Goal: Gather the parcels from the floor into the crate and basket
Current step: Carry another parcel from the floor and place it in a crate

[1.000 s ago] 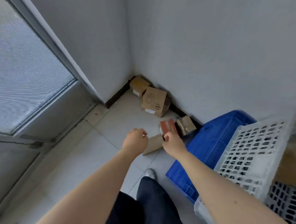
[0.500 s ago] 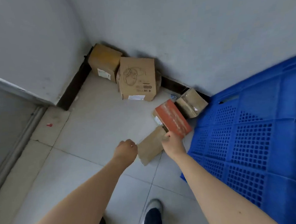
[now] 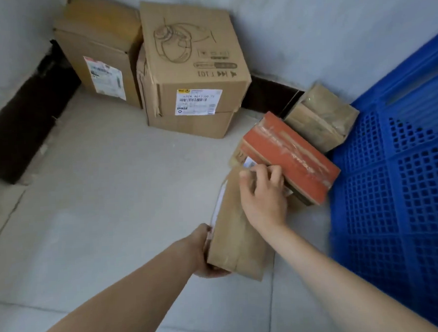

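Observation:
A flat brown parcel (image 3: pixel 234 239) lies low over the tiled floor in front of me. My left hand (image 3: pixel 205 251) grips its near left edge from underneath. My right hand (image 3: pixel 263 194) lies across the parcel's far end, with its fingers curled on the side of a red taped parcel (image 3: pixel 291 156) that rests tilted beside it. A small brown taped parcel (image 3: pixel 321 117) sits just behind the red one, against the wall. Two bigger cardboard boxes stand in the corner: one with a line drawing (image 3: pixel 191 67) and one with a white label (image 3: pixel 98 50). The blue crate (image 3: pixel 403 180) is at the right.
Grey walls meet in the corner behind the boxes, with a dark skirting strip (image 3: pixel 23 126) along the left wall. Pale floor tiles (image 3: pixel 98 186) stretch out to the left and near me.
The view has closed in on the corner. My left hand went from a loose fist on the floor side to gripping the flat brown parcel. My right hand stayed at the red parcel.

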`<move>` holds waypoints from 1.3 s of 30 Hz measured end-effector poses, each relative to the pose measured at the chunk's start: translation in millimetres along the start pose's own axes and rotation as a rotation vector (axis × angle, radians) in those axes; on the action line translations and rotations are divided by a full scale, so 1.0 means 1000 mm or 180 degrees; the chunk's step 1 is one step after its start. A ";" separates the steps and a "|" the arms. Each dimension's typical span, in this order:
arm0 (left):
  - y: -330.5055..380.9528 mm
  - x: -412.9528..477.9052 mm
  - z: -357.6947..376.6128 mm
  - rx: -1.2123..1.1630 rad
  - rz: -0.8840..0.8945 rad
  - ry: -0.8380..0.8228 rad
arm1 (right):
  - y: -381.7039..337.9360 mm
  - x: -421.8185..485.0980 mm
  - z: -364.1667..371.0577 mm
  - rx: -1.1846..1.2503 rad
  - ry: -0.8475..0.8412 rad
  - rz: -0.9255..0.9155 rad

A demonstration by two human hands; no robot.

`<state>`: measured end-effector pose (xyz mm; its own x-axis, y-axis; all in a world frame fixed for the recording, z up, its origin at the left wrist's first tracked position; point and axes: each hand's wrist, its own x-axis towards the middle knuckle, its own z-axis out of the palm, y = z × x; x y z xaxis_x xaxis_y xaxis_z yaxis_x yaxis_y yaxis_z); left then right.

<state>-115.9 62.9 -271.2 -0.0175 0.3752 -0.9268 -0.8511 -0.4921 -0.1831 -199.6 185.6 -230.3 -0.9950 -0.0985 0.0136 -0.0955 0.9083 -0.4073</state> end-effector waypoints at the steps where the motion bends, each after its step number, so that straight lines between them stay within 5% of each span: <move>1: 0.009 0.002 0.001 0.0029 0.0116 0.0114 | -0.003 0.009 0.002 0.0089 -0.0022 -0.0034; 9: 0.081 -0.035 -0.047 -0.0019 0.1603 0.0722 | -0.036 0.050 -0.037 0.1444 0.0145 0.0149; 12: 0.091 -0.048 -0.068 -0.0436 0.2247 0.0582 | -0.018 0.028 -0.038 0.1645 -0.0536 0.0242; 16: 0.103 -0.072 -0.053 0.0157 0.3032 0.0901 | 0.019 -0.007 -0.017 0.2455 -0.1741 0.1074; 21: 0.088 -0.061 -0.018 0.0828 0.3522 0.0811 | 0.052 -0.021 -0.020 0.2536 -0.1304 0.1181; 29: 0.098 -0.066 -0.005 0.0671 0.3569 0.0406 | 0.076 -0.018 -0.044 0.2751 -0.0845 0.1114; 34: 0.102 -0.079 -0.003 0.0518 0.2594 0.0147 | 0.075 -0.021 -0.049 0.3738 -0.0493 0.2187; 39: 0.087 -0.081 -0.004 0.0974 0.2345 0.0154 | 0.066 -0.017 -0.051 0.3757 -0.0380 0.2189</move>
<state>-186.4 -14.0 -213.3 -0.6146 -0.0005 -0.7888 -0.7358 -0.3600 0.5735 -190.5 267.6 -211.1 -0.8176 0.1384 -0.5589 0.5518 -0.0887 -0.8292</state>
